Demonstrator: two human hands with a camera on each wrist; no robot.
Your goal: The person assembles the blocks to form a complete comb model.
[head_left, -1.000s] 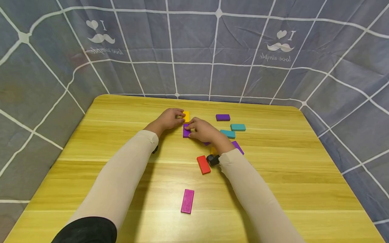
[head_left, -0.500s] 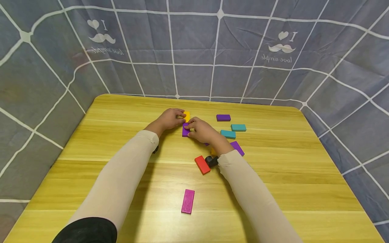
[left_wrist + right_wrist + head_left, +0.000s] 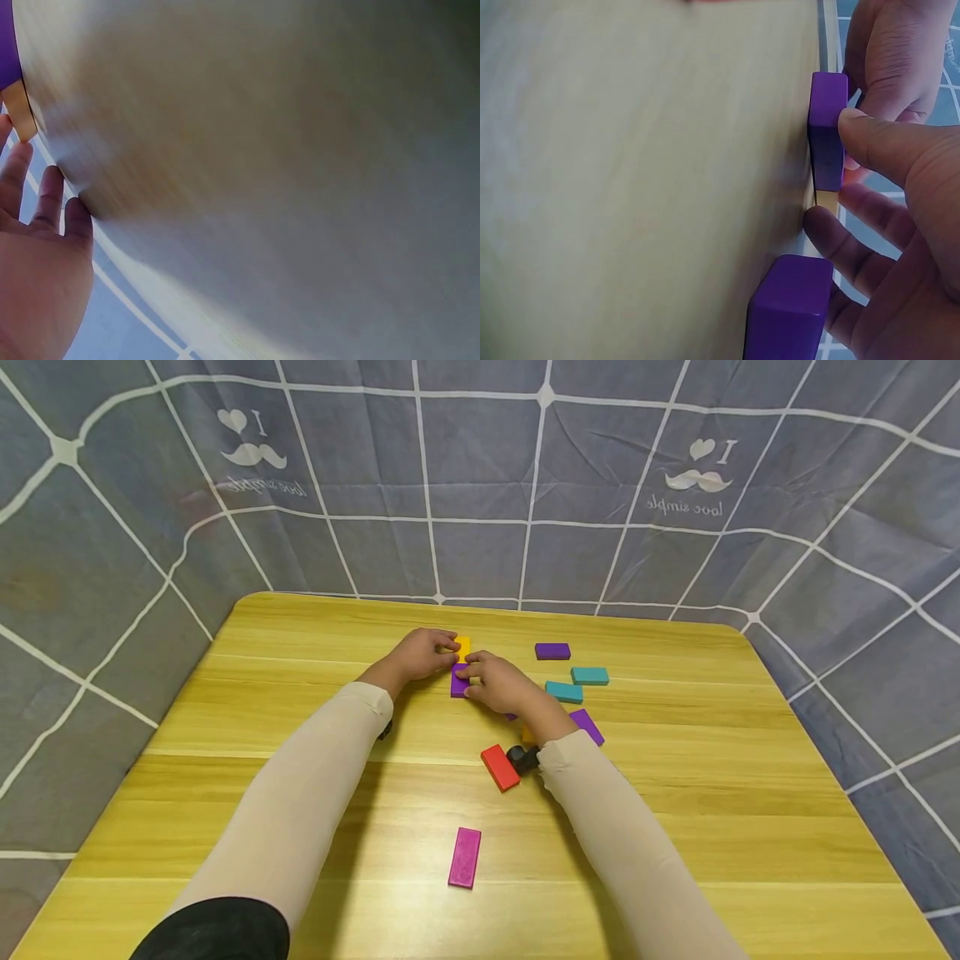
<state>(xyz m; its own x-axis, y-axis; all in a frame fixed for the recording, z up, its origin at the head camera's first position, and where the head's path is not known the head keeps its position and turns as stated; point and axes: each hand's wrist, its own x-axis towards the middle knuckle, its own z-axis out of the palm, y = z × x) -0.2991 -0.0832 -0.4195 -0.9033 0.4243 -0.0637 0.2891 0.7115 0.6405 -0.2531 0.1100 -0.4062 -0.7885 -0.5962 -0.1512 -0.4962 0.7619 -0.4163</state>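
In the head view, a yellow block (image 3: 463,648) lies flat on the table, with a purple block (image 3: 460,682) set end to end on its near side. My left hand (image 3: 423,653) holds the yellow block from the left, finger and thumb at its edge. From the right, my right hand (image 3: 501,682) pinches the purple block (image 3: 827,127), thumb on it in the right wrist view. Part of the yellow block (image 3: 20,111) shows at the left edge of the left wrist view, close to the fingertips. Another purple block (image 3: 789,307) lies just under my right hand.
Right of my hands lie a purple block (image 3: 552,652), two teal blocks (image 3: 590,676) and a tilted purple block (image 3: 587,727). A red block (image 3: 500,767) lies right at the black wrist camera (image 3: 521,758). Nearer lies a magenta block (image 3: 465,857). A grey curtain (image 3: 480,560) stands behind.
The purple block has slid slightly away from me, up against the yellow block, with my right hand on it. The red block has turned a little beside the wrist camera.
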